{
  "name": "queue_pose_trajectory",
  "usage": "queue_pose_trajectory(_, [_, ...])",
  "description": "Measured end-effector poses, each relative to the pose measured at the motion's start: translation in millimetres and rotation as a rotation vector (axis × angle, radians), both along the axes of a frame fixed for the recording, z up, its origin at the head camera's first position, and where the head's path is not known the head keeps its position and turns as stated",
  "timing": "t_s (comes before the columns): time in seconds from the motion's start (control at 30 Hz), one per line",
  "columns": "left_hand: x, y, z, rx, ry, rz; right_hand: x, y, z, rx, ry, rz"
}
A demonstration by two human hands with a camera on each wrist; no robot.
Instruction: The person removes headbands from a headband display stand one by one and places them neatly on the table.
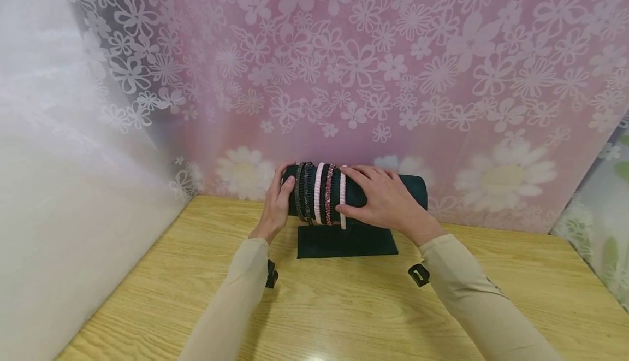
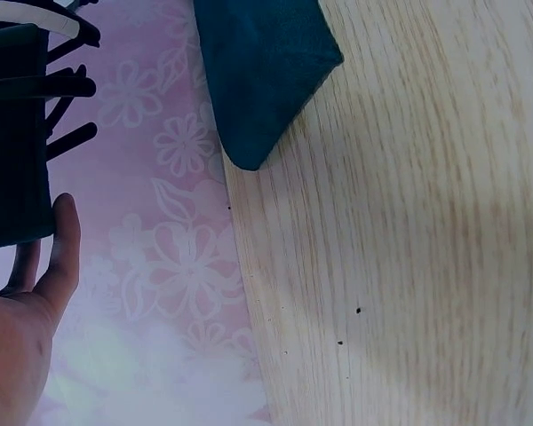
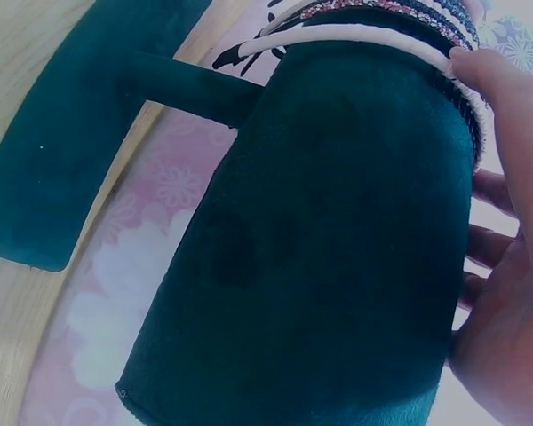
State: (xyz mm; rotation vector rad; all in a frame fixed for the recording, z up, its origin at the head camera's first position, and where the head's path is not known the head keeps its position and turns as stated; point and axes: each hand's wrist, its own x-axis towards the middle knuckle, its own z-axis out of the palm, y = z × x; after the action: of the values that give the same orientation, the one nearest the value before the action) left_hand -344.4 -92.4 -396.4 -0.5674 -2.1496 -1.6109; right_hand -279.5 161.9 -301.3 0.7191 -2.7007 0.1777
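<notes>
A dark green velvet headband stand (image 1: pixel 415 187) has a horizontal roll on a flat base (image 1: pixel 346 243). Several headbands ring the roll's left half: dark beaded ones (image 1: pixel 304 194), a pale pink one (image 1: pixel 318 200), a pink glittery one (image 1: pixel 328 202). Rightmost sits a whitish-pink headband (image 1: pixel 343 220). My left hand (image 1: pixel 276 206) grips the roll's left end, thumb in front, other fingers behind. My right hand (image 1: pixel 385 196) lies over the roll, holding the rightmost headband with thumb at its front and a fingertip at its top. In the right wrist view, that headband's open ends (image 3: pixel 235 55) stick out below the roll.
The stand is on a wooden table (image 1: pixel 319 306), near its back edge. Behind it hangs a pink floral curtain (image 1: pixel 344 66), with a whitish sheet (image 1: pixel 73 186) along the left. Dark wrist devices (image 1: pixel 419 274) are worn at both cuffs.
</notes>
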Motion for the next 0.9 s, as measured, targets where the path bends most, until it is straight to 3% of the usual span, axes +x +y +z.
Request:
queue_pose_trajectory(0.07, [-0.2,-0.3,0.5,-0.004,-0.006,-0.002,0.4,0.1,0.4,0.001,-0.004,-0.003])
queue_pose_trajectory(0.3, [33.1,3.4,32.0,-0.021,-0.027,-0.007,0.9,1.4,-0.2,0.004,-0.011,-0.014])
queue_pose_trajectory(0.9, [34.6,3.3,33.4,-0.024,-0.020,-0.005,2.6,8.4,0.5,0.001,-0.024,-0.036])
